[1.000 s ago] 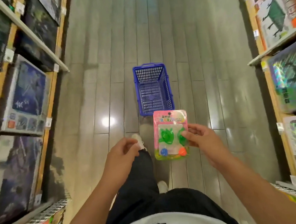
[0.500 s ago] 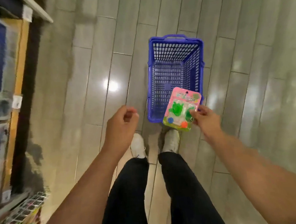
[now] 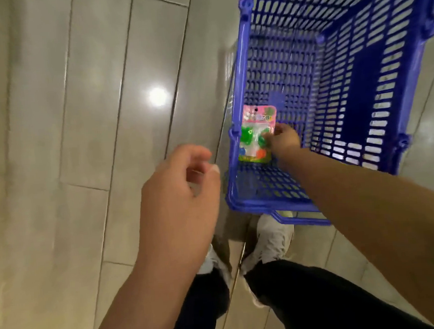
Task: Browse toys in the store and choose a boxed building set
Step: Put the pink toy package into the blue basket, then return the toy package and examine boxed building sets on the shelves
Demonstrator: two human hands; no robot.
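Toy pack (image 3: 257, 133), a pink card with green shapes and small balls, is pinched at its right edge by the right hand (image 3: 284, 137) and held low inside the basket (image 3: 236, 91), near its left wall, probably so it can be laid down gently. Otherwise the blue basket on the floor (image 3: 90, 96) looks empty, and no boxed building set is visible. Left hand (image 3: 179, 190) hangs nearer, fingers loosely curled, holding nothing.

Bare forearms, black trousers (image 3: 310, 299), white sneakers (image 3: 272, 240).
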